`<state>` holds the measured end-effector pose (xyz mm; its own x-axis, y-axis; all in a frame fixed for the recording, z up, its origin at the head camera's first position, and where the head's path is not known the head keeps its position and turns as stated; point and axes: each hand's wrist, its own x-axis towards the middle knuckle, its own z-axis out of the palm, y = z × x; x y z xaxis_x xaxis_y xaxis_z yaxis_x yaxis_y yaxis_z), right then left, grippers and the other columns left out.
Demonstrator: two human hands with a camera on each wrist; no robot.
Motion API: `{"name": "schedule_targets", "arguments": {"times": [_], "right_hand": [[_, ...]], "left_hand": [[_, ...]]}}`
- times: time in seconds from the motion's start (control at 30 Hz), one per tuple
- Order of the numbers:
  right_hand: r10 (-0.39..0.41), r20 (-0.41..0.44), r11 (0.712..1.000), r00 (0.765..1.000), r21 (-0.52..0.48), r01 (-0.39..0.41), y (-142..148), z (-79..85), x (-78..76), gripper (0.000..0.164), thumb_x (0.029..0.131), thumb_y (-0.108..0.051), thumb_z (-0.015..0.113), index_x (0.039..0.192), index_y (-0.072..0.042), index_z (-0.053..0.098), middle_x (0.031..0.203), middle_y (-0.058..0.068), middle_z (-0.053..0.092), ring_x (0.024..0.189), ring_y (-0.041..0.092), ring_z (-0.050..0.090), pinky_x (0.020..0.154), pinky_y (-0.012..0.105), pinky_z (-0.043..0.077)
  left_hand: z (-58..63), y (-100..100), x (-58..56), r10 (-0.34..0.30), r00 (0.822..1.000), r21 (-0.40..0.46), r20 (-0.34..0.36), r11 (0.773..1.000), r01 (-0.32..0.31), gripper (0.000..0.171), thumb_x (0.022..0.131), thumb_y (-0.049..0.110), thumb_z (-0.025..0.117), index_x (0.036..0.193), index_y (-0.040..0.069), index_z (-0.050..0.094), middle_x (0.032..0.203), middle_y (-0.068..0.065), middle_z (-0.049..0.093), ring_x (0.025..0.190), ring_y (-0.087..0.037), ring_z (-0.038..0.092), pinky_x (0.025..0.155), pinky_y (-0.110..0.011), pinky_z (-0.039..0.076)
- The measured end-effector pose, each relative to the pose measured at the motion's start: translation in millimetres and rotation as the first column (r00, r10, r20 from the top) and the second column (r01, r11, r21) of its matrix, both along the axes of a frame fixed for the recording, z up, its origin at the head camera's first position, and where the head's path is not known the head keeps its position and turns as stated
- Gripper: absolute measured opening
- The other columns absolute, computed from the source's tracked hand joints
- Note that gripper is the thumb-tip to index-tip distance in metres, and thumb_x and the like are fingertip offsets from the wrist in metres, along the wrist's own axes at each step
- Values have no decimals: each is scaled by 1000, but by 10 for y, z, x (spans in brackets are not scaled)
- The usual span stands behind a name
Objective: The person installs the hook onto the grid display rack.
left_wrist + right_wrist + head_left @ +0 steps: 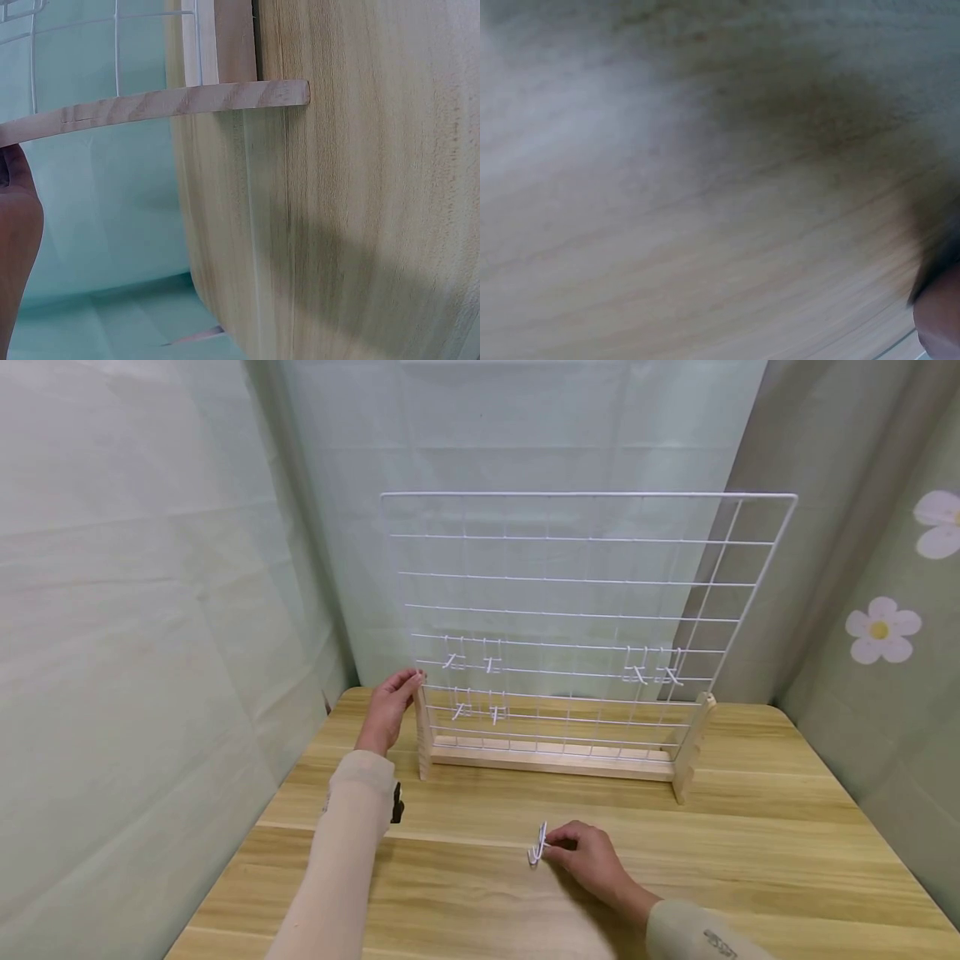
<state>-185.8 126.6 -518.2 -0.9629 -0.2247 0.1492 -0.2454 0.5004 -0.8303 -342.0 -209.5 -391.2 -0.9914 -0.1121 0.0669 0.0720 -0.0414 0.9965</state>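
My left hand [386, 714] holds the top of the left wooden post [423, 731] of a white wire grid rack [573, 581]. In the left wrist view that post [165, 103] runs from the hand down to the table. My right hand [592, 860] pinches a white wire hook [537, 845] over the table, in front of the rack. Several similar white hooks hang on the grid's lower rows: a left group with one hook [491, 664] among them, and a right pair including this hook [637, 674]. The right wrist view is blurred and shows only part of the hand [939, 319].
The wood-grain table [780, 827] carries the rack near its back edge. A pale wooden base bar [555, 760] joins the two posts, the right post [693, 747] included. Pale green cloth [150, 610] hangs at the left and behind; flowered cloth [900, 710] hangs at the right.
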Motion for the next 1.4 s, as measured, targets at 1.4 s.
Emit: {"name": "schedule_targets", "arguments": {"times": [1.4], "right_hand": [[-186,47,982,981,-31,188,-146,101,-103,5,88,-15,75,84,-11,76,81,-4,69,75,12,58,66,25,48]], "left_hand": [[18,0,16,-4,1000,13,20,1000,3,39,101,27,58,130,1,57,131,-8,58,123,-19,50,113,-34,32]]}}
